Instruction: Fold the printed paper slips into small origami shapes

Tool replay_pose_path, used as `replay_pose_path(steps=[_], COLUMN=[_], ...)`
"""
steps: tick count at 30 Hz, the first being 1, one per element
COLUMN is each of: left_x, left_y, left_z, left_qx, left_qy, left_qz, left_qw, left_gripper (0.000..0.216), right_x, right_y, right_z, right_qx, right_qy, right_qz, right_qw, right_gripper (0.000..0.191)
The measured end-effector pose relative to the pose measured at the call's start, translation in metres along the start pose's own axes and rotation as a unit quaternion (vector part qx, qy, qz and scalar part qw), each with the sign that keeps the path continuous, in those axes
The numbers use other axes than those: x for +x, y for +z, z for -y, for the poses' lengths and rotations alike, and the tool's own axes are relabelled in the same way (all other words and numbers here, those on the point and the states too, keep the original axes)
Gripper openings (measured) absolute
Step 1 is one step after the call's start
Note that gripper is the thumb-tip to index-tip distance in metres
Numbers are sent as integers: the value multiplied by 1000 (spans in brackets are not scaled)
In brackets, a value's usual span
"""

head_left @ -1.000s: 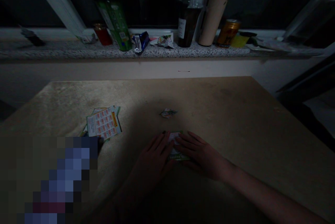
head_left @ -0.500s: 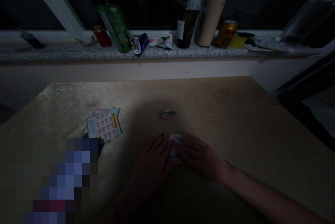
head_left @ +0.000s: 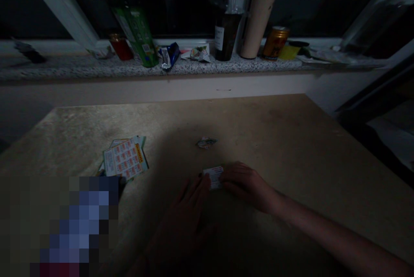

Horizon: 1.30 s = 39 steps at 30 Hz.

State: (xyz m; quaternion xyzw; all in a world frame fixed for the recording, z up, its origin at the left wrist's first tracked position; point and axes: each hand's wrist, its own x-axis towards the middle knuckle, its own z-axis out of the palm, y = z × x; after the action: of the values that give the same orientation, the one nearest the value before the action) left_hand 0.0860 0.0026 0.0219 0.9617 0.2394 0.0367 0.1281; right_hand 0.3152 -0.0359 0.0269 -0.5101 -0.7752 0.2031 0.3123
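Note:
A small pale printed paper slip (head_left: 214,177) lies on the table between my hands, in the shadow. My left hand (head_left: 189,208) rests flat on the table, fingers stretched, with its fingertips on the slip's left edge. At the right edge of the slip, my right hand (head_left: 247,184) has its fingers bent and closed on the paper; the thumb is hidden. Just beyond lies a small crumpled scrap (head_left: 206,142). Off to the left, several printed cards (head_left: 125,158) with red-and-white grids lie in an overlapping stack.
The tabletop (head_left: 274,139) meets a wall below a granite sill (head_left: 187,67). On the sill stand a green bottle (head_left: 140,37), a red jar (head_left: 121,47), a dark cup with a straw (head_left: 226,37), a tall tube (head_left: 260,14) and a gold can (head_left: 274,44). A pixelated patch covers the lower left.
My right hand's fingers have drawn together and bent at the slip's right edge. My left hand has slid slightly down. Less of the slip's length shows now.

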Motion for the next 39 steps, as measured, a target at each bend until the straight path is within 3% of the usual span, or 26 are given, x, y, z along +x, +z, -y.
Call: replay_pose_path(steps=[8,15,26,39], left_x=[-2,0,3,-1], left_y=[5,12,5,12], left_z=[3,4,1,2], left_qx=[0,22,22,-9], left_qy=[4,3,-6,2], left_qz=[-25,-36,10,-46], left_qw=[1000,999,1000,999], left_gripper=[82,74,72,72], right_x=[20,23,26,28], right_y=[14,18,28,28], right_z=[-16,-12,-17,-16], right_qx=[-98,-181,-281,-304], right_qy=[48,58,57,48], right_qz=[-52,-41,-25,-12], right_qw=[993,981,958,951], right_gripper=[20,20,13,12])
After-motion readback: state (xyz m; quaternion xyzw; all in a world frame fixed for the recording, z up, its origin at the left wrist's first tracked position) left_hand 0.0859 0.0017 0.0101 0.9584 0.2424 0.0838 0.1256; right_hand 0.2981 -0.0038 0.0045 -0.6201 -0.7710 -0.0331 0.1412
